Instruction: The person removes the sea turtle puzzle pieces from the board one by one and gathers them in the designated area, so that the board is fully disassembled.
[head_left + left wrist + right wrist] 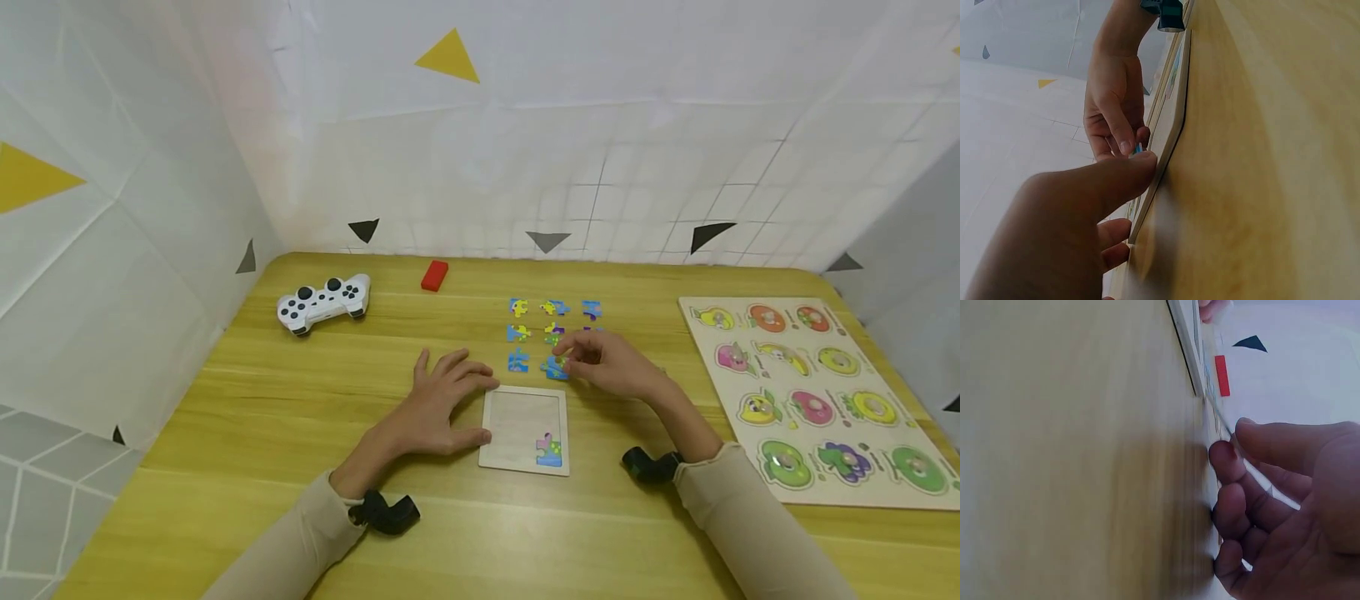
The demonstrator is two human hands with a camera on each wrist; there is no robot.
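A shallow wooden puzzle tray [513, 421] lies on the table, with one blue, green and pink jigsaw piece [551, 455] in its near right corner. My left hand [442, 408] rests at the tray's left side, fingers spread and thumb on its edge. Just beyond the tray, my right hand [611, 367] pinches a blue jigsaw piece [553, 368] between thumb and finger. Edge-on in the right wrist view, that piece [1222, 417] looks tilted up. Several loose jigsaw pieces [518, 361] lie in rows behind the tray; the right hand partly hides some.
A fruit peg board [806, 442] lies at the right of the table. A white game controller [324, 303] sits at the back left, and a red block [434, 276] near the back edge. White sheeting [465, 183] stands behind the table.
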